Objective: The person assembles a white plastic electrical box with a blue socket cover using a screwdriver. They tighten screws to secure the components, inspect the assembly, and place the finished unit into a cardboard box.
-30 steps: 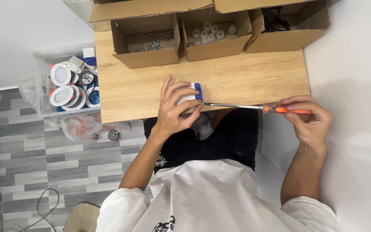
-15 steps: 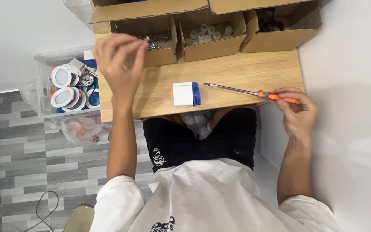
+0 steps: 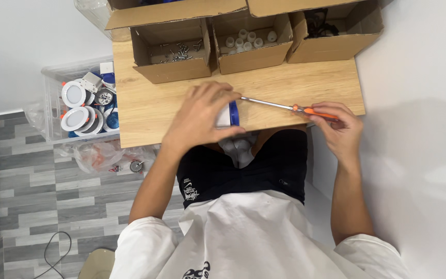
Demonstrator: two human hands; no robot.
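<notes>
Two bare hands work at the near edge of a wooden table (image 3: 150, 111), seen from above. The left hand (image 3: 200, 116) lies cupped over a small white and blue part (image 3: 232, 113), its fingers curled around the piece so that only a blue rim and a strip of white show at the fingertips; the part sits on the table close to the front edge. The right hand (image 3: 336, 126) is clenched around the orange handle of a screwdriver (image 3: 285, 106), whose thin metal shaft runs leftward and slightly up, its tip reaching the blue rim just beside the left fingertips.

Along the far side of the table stand three open cardboard boxes: the left box (image 3: 174, 72) holds loose screws, the middle box (image 3: 254, 57) holds small white cylindrical pieces, and the right box (image 3: 331, 49) holds something dark that cannot be made out.

Left of the table, on the grey plank floor, a clear plastic bin (image 3: 52, 111) holds round white lamp fittings with orange clips. A crumpled plastic bag (image 3: 101, 155) lies just below the bin, near the table's corner.
</notes>
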